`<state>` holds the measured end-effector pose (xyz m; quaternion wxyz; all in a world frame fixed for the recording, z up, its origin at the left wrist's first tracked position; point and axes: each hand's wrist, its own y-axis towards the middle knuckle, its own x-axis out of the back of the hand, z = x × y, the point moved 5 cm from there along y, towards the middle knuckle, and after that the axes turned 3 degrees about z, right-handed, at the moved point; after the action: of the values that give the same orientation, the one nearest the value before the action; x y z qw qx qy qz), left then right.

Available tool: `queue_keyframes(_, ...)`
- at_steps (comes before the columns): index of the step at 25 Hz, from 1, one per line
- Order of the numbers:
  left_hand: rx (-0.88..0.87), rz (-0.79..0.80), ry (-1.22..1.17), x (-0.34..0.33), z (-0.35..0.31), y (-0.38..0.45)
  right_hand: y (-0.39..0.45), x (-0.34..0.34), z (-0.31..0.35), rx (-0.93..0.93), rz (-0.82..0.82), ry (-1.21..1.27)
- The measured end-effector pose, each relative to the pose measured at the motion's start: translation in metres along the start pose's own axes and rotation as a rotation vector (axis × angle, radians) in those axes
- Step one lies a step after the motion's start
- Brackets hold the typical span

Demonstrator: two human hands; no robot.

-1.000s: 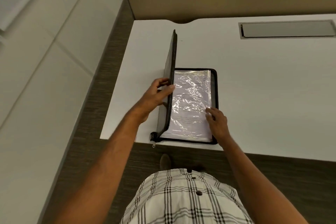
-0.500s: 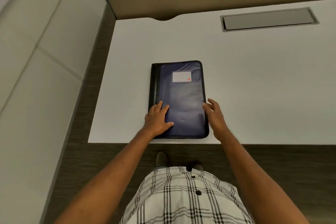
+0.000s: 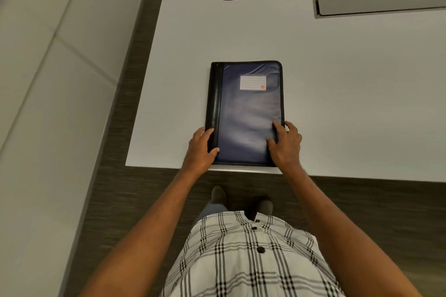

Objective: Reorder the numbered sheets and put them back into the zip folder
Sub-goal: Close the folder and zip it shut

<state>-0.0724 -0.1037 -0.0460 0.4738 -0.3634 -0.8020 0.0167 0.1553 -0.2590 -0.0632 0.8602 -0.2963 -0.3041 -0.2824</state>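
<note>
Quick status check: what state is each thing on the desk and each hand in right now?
zip folder: closed, flat on the desk, label up.
left hand: grips the folder's spine edge.
right hand: fingers on the cover near the right edge.
cable hatch: lid shut.

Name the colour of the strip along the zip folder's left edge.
Black, against the dark blue cover; the strip shows in the head view.

Glossy navy zip folder (image 3: 248, 113) with grained black spine lies on matt white table (image 3: 337, 79).
</note>
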Motion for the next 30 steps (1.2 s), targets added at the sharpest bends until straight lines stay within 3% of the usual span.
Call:
queue_keyframes(3,0.128,-0.046,-0.182,0.014,0.025,-0.018,-0.018,-0.002,0.007,0.019,-0.123,-0.013)
queue_keyframes(10,0.098,0.214,-0.164,0.024,0.063,-0.032,-0.066,-0.038,0.048,0.136,-0.238,0.064)
queue_keyframes(14,0.009,0.326,-0.142,0.021,0.067,-0.036,-0.094,-0.079,0.073,0.141,-0.177,0.212)
queue_keyframes(18,-0.083,0.254,-0.04,0.02,0.067,-0.041,-0.121,-0.126,0.082,0.057,-0.058,0.288)
queue_keyframes(23,-0.134,0.271,0.016,0.021,0.071,-0.039,-0.131,-0.163,0.089,-0.004,0.054,0.331)
queue_keyframes(30,-0.177,0.241,0.098,0.024,0.07,-0.04,-0.129,-0.183,0.094,-0.113,0.051,0.367)
